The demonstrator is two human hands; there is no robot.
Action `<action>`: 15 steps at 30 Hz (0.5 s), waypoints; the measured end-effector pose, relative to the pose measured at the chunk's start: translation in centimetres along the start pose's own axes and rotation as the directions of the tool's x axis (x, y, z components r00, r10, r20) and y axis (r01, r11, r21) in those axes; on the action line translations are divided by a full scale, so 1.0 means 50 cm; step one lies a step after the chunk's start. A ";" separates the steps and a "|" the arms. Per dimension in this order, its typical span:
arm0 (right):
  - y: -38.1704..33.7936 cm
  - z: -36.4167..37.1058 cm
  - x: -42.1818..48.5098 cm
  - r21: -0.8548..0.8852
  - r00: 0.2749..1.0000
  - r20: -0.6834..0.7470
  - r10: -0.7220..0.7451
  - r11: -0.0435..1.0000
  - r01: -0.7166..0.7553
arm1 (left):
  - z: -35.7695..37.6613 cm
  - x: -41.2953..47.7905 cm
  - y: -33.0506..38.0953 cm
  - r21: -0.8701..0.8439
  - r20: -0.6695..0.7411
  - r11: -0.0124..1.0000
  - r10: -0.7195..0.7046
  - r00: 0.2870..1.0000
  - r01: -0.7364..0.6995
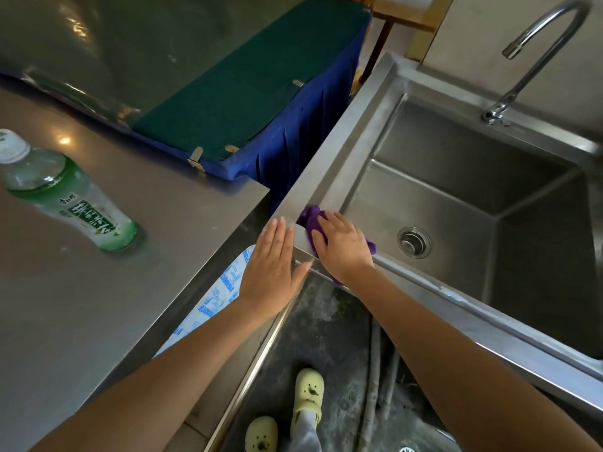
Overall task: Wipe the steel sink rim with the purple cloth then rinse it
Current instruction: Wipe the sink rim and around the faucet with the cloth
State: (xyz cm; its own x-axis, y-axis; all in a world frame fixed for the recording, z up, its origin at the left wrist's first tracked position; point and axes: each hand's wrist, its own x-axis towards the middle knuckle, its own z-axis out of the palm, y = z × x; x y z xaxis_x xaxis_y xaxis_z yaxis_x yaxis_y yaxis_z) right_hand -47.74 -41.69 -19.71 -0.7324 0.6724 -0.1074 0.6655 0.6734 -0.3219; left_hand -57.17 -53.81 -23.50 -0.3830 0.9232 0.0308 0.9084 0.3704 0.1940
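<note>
The steel sink rim (346,132) runs from the near left corner up toward the back wall. My right hand (342,244) presses the purple cloth (311,216) flat on the rim's near left corner, with cloth showing past the fingertips and under the wrist. My left hand (272,272) lies flat, fingers together, on the outer edge of that corner just left of the cloth, holding nothing. The deep basin has a round drain (413,242) at its bottom. A curved steel faucet (538,57) rises at the back right; no water runs from it.
A steel counter (98,272) stands to the left with a green-labelled plastic bottle (65,194) on it. Behind it is a table draped in blue and green cloth (248,102). A printed white bag (212,301) sits in the gap. My feet in yellow clogs (306,394) stand on the dark floor.
</note>
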 end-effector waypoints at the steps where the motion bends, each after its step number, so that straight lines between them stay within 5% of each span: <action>1: -0.001 0.002 -0.007 -0.013 0.999 -0.038 0.018 1.000 -0.018 | -0.002 0.006 0.002 0.014 0.010 1.000 0.008 1.000 -0.008; 8: 0.020 0.019 -0.069 -0.103 0.929 -0.270 0.251 0.952 -0.288 | 0.001 0.037 0.000 0.070 -0.014 0.996 0.053 0.998 -0.052; 11: 0.036 0.006 -0.068 0.015 0.866 -0.319 0.385 0.916 -0.402 | 0.013 0.038 -0.004 0.069 -0.024 0.996 0.056 0.998 -0.055; 13: 0.023 -0.008 -0.035 0.184 0.859 -0.334 0.387 0.921 -0.343 | 0.014 0.038 -0.007 0.054 -0.019 0.997 0.054 0.998 -0.053; 15: 0.000 -0.004 0.010 0.204 0.924 -0.300 0.238 0.962 -0.181 | 0.016 0.038 -0.009 0.040 -0.016 0.997 0.059 0.998 -0.058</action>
State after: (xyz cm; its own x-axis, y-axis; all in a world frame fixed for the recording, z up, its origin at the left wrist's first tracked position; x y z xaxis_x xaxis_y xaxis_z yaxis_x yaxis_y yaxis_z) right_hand -48.06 -41.29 -19.57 -0.4753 0.8733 0.1067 0.7433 0.4634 -0.4825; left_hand -58.17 -52.16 -24.31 -0.3312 0.9418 0.0577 0.9352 0.3195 0.1524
